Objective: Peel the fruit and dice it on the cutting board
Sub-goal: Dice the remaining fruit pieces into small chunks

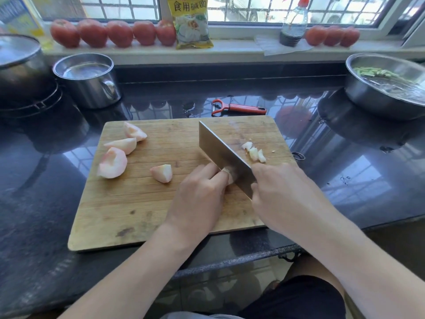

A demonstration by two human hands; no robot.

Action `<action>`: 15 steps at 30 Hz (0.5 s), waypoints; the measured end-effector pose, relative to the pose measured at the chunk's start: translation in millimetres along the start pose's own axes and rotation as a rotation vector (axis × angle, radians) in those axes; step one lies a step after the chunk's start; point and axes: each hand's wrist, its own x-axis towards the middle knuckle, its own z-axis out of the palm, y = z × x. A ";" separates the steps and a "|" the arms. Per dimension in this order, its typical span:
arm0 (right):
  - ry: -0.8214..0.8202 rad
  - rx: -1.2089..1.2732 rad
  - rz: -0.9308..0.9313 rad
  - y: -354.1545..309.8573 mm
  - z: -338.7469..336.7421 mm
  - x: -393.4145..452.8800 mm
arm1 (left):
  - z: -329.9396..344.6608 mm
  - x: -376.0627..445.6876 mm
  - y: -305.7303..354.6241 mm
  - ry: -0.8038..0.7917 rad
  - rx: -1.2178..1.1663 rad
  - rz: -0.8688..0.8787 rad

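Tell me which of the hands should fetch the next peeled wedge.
Probably the left hand: it holds only a small fruit piece, nearer the wedge. The right hand grips the cleaver.

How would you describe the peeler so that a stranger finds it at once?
Start at the wooden cutting board on the dark counter. Just beyond its far edge, toward the window, lies the peeler, flat on the counter. It is the only red tool there, slim, with a forked head pointing left.

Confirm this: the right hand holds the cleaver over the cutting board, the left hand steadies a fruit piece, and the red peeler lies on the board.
Not quite. In the head view the red peeler lies on the dark counter beyond the cutting board, not on it. The right hand does hold the cleaver, and the left hand steadies a fruit piece.
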 end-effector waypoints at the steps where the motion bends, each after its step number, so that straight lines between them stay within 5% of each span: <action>1: 0.000 0.010 -0.009 -0.5 2.1 6.7 | -0.6 0.4 0.2 0.006 -0.002 0.006; 15: 0.121 0.037 0.041 5.0 -7.8 -16.7 | 2.6 -4.9 -4.6 -0.045 0.048 -0.005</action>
